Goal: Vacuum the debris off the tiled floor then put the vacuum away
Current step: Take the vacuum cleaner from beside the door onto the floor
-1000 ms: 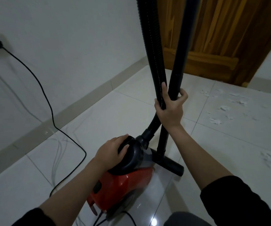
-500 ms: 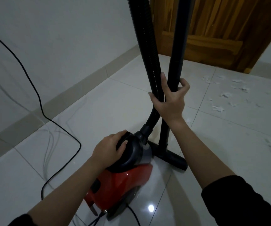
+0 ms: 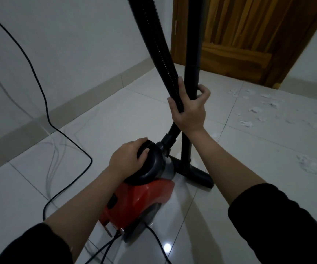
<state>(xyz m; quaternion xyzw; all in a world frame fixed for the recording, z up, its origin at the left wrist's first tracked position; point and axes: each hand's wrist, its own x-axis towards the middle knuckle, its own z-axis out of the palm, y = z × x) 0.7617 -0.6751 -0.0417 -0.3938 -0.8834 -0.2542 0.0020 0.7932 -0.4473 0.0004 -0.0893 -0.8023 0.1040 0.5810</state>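
My left hand (image 3: 129, 159) grips the handle of the red vacuum (image 3: 134, 199); my right hand (image 3: 189, 109) clasps hose (image 3: 159, 54) and wand (image 3: 192, 44) together. Debris (image 3: 256, 109) lies right, near the door (image 3: 249, 35) (untouched). Advisable: carry low, nozzle (image 3: 195, 173) flat on the tiles.

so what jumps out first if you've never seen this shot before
The red vacuum low in the middle, with the left hand gripping its dark top handle. Above it the right hand clutches the ribbed hose and wand together. White debris litters the tiled floor at right, near the wooden door.
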